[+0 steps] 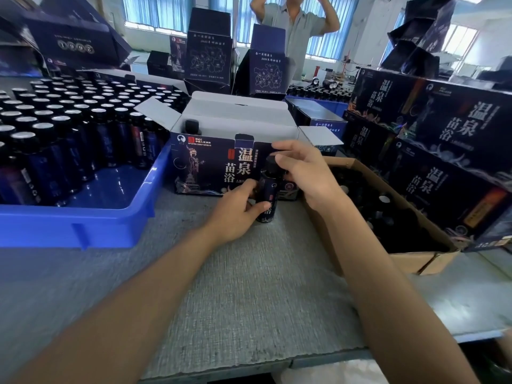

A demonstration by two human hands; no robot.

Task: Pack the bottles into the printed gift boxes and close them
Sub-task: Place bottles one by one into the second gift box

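A dark bottle with a black cap stands on the grey mat just in front of the open printed gift box. My left hand grips the bottle's lower body. My right hand holds the bottle at its cap, fingers curled over the top. The box's white flaps stand open, and one bottle sits inside at its left end.
A blue tray at left holds several capped bottles. A brown carton at right holds more bottles. Closed printed boxes are stacked at right. More boxes and a person stand behind the table.
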